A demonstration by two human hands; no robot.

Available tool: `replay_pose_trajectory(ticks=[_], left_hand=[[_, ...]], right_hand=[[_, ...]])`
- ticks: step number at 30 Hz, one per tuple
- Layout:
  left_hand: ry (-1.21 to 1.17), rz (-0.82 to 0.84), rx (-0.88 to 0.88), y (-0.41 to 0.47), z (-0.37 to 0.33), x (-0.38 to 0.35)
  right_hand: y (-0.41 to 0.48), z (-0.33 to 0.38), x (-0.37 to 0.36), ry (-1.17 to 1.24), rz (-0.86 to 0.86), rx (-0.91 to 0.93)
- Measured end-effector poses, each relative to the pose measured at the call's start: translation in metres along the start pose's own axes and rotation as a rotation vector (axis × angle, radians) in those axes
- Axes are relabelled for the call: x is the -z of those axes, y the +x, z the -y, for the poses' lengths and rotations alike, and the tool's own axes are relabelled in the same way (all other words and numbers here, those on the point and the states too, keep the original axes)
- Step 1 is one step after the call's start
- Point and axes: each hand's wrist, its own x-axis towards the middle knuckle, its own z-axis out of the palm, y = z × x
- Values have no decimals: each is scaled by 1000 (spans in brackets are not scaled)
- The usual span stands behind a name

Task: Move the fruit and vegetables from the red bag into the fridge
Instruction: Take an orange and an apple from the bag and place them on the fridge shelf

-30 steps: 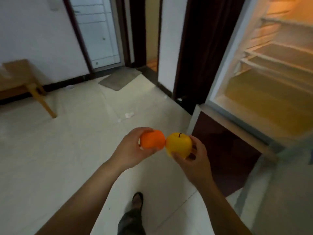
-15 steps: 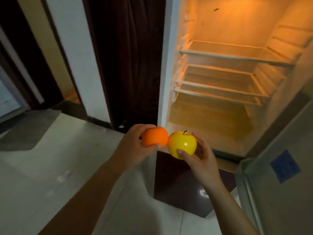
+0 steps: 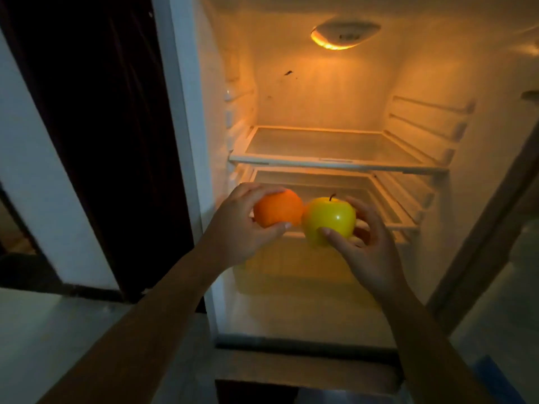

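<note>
Orange (image 3: 277, 211): round, matte, finely dimpled skin, gripped in left hand (image 3: 242, 228), fingers curled over the top, thumb under the lower right edge. Yellow apple (image 3: 329, 221): smooth, glossy, one bright specular spot, short dark stem on top, gripped in right hand (image 3: 367, 252), thumb on the front face, fingers wrapped behind. The two fruits touch side by side. Both are held in the air in front of the open fridge (image 3: 201, 141), level with the lower shelf, not resting on anything.

Fridge interior: white moulded plastic, ribbed side walls with shelf rails. Upper shelf (image 3: 335, 163) is a flat glass pane in a white plastic frame. Lower shelf (image 3: 405, 217) is the same build, partly hidden by the hands. Translucent crisper drawer (image 3: 291, 266) sits under it. Oval lamp housing (image 3: 344, 33) in the ceiling glows orange along its front rim, whole cavity tinted amber. Small dark smudge (image 3: 288, 72) on the back wall. Dark door (image 3: 96, 126) left of the fridge, white wall strip (image 3: 43, 176) beside it.
</note>
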Motion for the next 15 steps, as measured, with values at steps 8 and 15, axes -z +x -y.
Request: replay_pose_trajectory(ticks=[8,15], left_hand=[[-61,-79,-64,93,-6,18],[63,-100,-38,157,9,6]], right_hand=[[85,24,9,111,-53,18],[109,18,16,51,-109,7]])
